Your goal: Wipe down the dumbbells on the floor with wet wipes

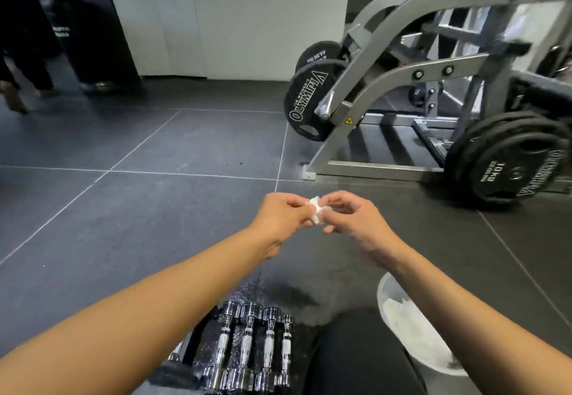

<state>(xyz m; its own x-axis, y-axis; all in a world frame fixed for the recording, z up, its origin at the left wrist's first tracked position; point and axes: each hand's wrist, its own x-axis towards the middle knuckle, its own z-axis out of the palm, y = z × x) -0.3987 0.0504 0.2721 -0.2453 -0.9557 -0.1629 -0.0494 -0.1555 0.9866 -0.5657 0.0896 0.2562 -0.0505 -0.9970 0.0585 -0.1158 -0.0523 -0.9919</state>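
Container first: white tub (383, 298) on the floor at lower right, just beside my operator's black-clad leg (356, 354). Inside it I see a white wad (405, 317), looks like wipes. The right forearm crosses over it and the frame edge cuts its near side.

Hands are up in front over the dark tiled floor (139, 209). Left hand (283, 216) and right hand (356, 221) both pinch one small crumpled wet wipe (315, 210) between thumb and fingertips, the other fingers loosely curled.

Dumbbells (253, 345): four chrome ones side by side on the floor below the hands, between left forearm and leg. One more end shows at the forearm, mostly covered. The floor round them is shiny, looks wet.

Readable writing: "OLYMPIA", upside down, on the black weight plate (305, 110) hung on the grey machine (402, 79). The plate behind it shows "lbs", digits unclear. The right-hand plate (507, 168) reads "10kg" plus "OLYMPIA", also inverted.

Yellow sticker (349, 121) on the frame is too small to read. Top left there's a person in dark clothes (28, 54), blurred, and the white lettering there is illegible
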